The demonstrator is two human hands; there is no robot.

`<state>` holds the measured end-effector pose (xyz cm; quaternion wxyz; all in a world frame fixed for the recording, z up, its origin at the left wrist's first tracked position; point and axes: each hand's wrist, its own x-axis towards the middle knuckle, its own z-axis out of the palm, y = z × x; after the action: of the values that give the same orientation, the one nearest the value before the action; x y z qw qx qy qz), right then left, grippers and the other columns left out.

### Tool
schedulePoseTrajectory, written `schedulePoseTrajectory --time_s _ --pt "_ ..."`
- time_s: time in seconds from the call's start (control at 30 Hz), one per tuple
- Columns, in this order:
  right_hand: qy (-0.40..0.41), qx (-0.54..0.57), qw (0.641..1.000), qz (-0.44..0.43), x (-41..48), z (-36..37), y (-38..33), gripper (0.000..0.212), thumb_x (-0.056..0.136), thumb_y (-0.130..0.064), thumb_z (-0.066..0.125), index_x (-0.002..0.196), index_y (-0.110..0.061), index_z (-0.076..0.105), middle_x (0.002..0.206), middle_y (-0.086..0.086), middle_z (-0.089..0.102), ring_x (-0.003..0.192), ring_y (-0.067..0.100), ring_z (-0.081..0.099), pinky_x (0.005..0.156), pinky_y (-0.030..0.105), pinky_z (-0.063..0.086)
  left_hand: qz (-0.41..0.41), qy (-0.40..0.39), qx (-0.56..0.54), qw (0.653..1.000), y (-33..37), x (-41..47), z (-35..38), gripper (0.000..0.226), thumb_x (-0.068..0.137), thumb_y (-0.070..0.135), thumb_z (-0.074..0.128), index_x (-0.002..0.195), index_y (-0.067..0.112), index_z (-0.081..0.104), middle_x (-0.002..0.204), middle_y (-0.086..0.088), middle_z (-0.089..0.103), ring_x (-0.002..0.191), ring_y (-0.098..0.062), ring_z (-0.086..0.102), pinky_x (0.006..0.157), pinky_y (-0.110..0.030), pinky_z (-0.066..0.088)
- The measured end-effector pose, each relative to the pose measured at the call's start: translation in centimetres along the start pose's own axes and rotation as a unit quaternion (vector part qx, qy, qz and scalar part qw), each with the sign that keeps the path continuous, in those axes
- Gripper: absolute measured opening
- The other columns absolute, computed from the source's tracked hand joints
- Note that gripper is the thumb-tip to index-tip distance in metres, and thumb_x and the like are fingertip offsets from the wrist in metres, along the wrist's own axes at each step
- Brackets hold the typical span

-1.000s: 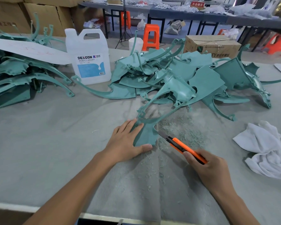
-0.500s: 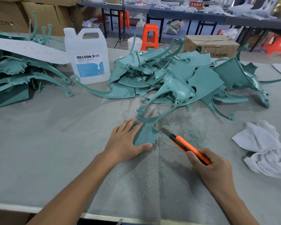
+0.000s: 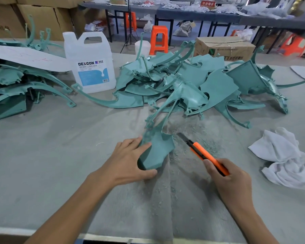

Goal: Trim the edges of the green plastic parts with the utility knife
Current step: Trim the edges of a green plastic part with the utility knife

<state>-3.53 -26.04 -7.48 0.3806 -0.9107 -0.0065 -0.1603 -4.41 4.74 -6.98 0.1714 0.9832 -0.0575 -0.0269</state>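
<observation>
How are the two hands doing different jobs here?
The left hand grips the wide end of a green plastic part, while the right hand grips an orange utility knife. The left hand touches the part. The right hand does not, and its blade looks just clear of the part's edge. Both hands are bare and work over the grey table.

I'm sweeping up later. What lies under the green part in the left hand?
Around the green part, the grey mat carries green shavings. The left hand grips the part's near end. Whatever lies directly beneath is covered.
</observation>
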Motion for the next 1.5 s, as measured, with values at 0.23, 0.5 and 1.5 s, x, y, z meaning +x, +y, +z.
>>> schedulePoseTrajectory --time_s 0.23,0.5,1.5 --pt "0.063 0.101 0.992 0.046 -0.4 -0.7 -0.1 0.018 0.090 -0.049 0.070 0.079 -0.035 0.067 0.059 -0.009 0.057 0.053 0.006 0.052 0.049 0.012 0.037 0.171 0.289 -0.049 0.941 3.0 -1.2 0.1 0.022 0.087 0.025 0.077 0.108 0.020 0.075 0.101 0.007 0.076 0.087 -0.016 0.070 0.076 -0.030 0.054" --pt "0.143 0.200 0.963 0.111 0.2 -1.0 0.6 0.039 0.085 -0.067 0.055 0.081 -0.030 0.067 0.072 -0.004 0.066 0.058 0.011 0.056 0.054 0.018 0.043 0.044 0.146 -0.485 0.861 6.0 -3.2 -3.1 0.023 0.095 0.039 0.053 0.114 0.040 0.066 0.111 0.024 0.072 0.108 -0.001 0.067 0.084 -0.012 0.050" --pt "-0.095 0.101 0.989 -0.058 -1.6 -3.8 -7.4 0.028 0.084 -0.067 0.053 0.111 -0.077 0.054 0.062 -0.001 0.060 0.053 0.018 0.057 0.052 0.031 0.046 -0.031 0.121 -0.292 0.948 3.8 1.6 -0.5 0.051 0.092 0.059 0.040 0.091 0.015 0.065 0.071 -0.004 0.065 0.065 -0.019 0.059 0.058 -0.033 0.041"
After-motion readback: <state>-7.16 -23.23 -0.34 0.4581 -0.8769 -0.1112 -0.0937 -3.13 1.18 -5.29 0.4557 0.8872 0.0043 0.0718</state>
